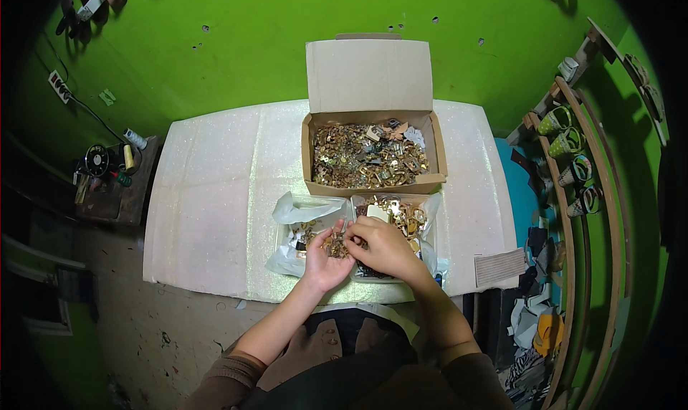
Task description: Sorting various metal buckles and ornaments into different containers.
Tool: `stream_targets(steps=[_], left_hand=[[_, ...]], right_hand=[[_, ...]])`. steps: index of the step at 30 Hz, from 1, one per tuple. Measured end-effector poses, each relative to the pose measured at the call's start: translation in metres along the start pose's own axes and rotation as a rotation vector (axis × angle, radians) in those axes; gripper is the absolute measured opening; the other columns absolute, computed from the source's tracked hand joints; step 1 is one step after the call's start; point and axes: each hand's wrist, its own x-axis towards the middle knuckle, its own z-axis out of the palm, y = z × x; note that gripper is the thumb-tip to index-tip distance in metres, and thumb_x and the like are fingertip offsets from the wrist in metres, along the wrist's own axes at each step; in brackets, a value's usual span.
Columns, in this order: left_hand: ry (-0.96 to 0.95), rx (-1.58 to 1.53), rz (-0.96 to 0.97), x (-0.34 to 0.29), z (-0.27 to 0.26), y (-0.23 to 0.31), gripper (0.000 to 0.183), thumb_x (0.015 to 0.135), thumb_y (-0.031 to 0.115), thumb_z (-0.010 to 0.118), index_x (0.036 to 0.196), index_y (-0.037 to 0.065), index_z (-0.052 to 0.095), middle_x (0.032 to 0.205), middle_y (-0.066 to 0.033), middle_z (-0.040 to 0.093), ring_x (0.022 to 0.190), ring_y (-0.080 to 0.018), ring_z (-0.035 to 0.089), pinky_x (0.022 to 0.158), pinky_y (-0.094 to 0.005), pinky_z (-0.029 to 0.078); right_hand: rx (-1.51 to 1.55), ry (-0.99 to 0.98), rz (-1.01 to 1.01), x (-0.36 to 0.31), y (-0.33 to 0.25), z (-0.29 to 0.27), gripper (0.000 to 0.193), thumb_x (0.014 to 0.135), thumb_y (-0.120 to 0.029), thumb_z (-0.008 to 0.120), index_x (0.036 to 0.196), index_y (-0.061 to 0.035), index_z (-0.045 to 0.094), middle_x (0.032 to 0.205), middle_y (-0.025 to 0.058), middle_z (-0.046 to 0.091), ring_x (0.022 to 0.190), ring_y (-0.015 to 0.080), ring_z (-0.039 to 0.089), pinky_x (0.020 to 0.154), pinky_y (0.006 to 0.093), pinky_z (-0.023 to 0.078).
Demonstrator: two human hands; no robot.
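Workroom With Green Wall (pixel 258 59): Small Metal Pieces (pixel 337 248) in Hand

At far left, a power strip (pixel 59 87) is hanging on the wall; below it, a dark side table (pixel 107 211) is carrying a white spool (pixel 135 139), a yellow spool (pixel 129 157) and smaller articles; a work table (pixel 208 195) under a pale, shiny cover is filling the centre.

On the work table, a left container (pixel 276 232) is holding mixed small items, with translucent sheeting (pixel 304 211) spilling over its rim; above it, the left hand (pixel 328 268) is cupping palm up, fingers uncurled, the metal pieces resting in its palm; the right hand (pixel 383 246) is meeting it from the right, fingers bent and drawn together beside the pieces; whether its fingertips are gripping one cannot be told.

Behind the hands, a cardboard box (pixel 387 189) is standing with its lid (pixel 369 77) raised, many metal fittings (pixel 362 155) filling it; a right container (pixel 380 280), partly hidden by the right hand, is holding gold-toned and dark pieces; farther right, a ridged card (pixel 499 268) is lying by the table's edge; beyond, scraps (pixel 527 324) are heaping beside a wooden rack (pixel 609 173) that is carrying patterned straps (pixel 567 141).
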Motion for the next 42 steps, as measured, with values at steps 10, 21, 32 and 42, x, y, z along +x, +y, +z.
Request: stream_targets(steps=[10, 21, 32, 42], left_hand=[[0.054, -0.159, 0.028, -0.005, 0.01, 0.002, 0.021, 0.086, 0.015, 0.041, 0.098, 0.004, 0.054, 0.104, -0.0123, 0.054, 0.106, -0.0266, 0.049, 0.098, -0.0391, 0.037], [0.029, -0.171, 0.025, -0.004, 0.018, -0.004, 0.02, 0.085, 0.013, 0.043, 0.098, 0.002, 0.054, 0.104, -0.0124, 0.054, 0.108, -0.0274, 0.047, 0.1, -0.039, 0.036], [-0.016, -0.107, -0.064, -0.01, 0.016, 0.002, 0.025, 0.087, 0.017, 0.038, 0.103, 0.007, 0.053, 0.11, -0.009, 0.052, 0.113, -0.0254, 0.045, 0.099, -0.044, 0.035], [-0.005, 0.07, -0.084, -0.008, 0.02, 0.0, 0.026, 0.088, 0.02, 0.036, 0.106, 0.009, 0.052, 0.115, -0.0088, 0.051, 0.111, -0.0236, 0.046, 0.1, -0.0434, 0.032]], right_hand=[[0.251, -0.059, 0.2, -0.014, 0.017, -0.034, 0.015, 0.076, -0.016, 0.061, 0.08, -0.0013, 0.061, 0.068, 0.0076, 0.053, 0.062, 0.0175, 0.053, 0.058, 0.028, 0.043], [0.393, -0.053, 0.531, -0.043, 0.04, -0.005, 0.032, 0.08, -0.022, 0.058, 0.104, -0.0013, 0.058, 0.078, 0.0117, 0.062, 0.07, 0.0195, 0.06, 0.066, 0.029, 0.047], [0.827, -0.207, 0.446, -0.022, 0.042, 0.005, 0.012, 0.081, -0.006, 0.058, 0.091, 0.0011, 0.058, 0.074, 0.0023, 0.059, 0.068, 0.0076, 0.055, 0.061, 0.0216, 0.045], [0.654, -0.219, 0.414, -0.01, 0.037, -0.019, 0.017, 0.082, -0.009, 0.058, 0.095, 0.0011, 0.06, 0.08, 0.003, 0.061, 0.071, 0.0063, 0.054, 0.064, 0.0209, 0.044]])
